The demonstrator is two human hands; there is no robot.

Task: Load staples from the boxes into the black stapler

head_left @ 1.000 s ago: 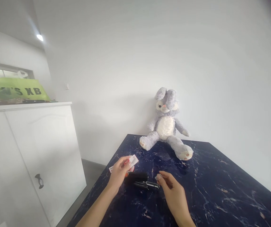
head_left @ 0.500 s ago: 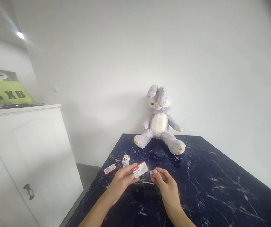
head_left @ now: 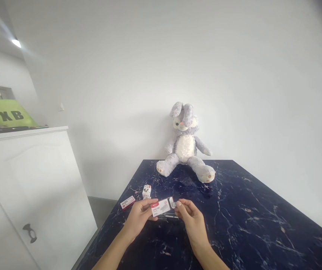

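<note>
- Your left hand [head_left: 140,215] is closed around the left end of a red-and-white carton [head_left: 161,208], fingers along its far edge and below it, its printed face turned up toward you.
- The carton sits between your two hands, over the near-left part of the dark blue marbled table [head_left: 234,217], with its right end toward your right hand [head_left: 191,217].
- Your right hand is pinched narrow, thumb against fingers, on a small grey piece [head_left: 174,204] right at the carton's right end; you cannot tell from here whether part of it is inside.
- Just on the near side of the carton, a slim tool with a silvery strip [head_left: 168,216] lies on the table, partly hidden by the carton and your hands.
- To the far left of your left hand, a small white box [head_left: 146,191] stands near the table's left edge.
- Left of and nearer than that one, a flat red box [head_left: 127,203] lies close to the same edge.
- Well beyond both your hands, a plush rabbit [head_left: 186,148] sits at the table's far edge, against the wall.
</note>
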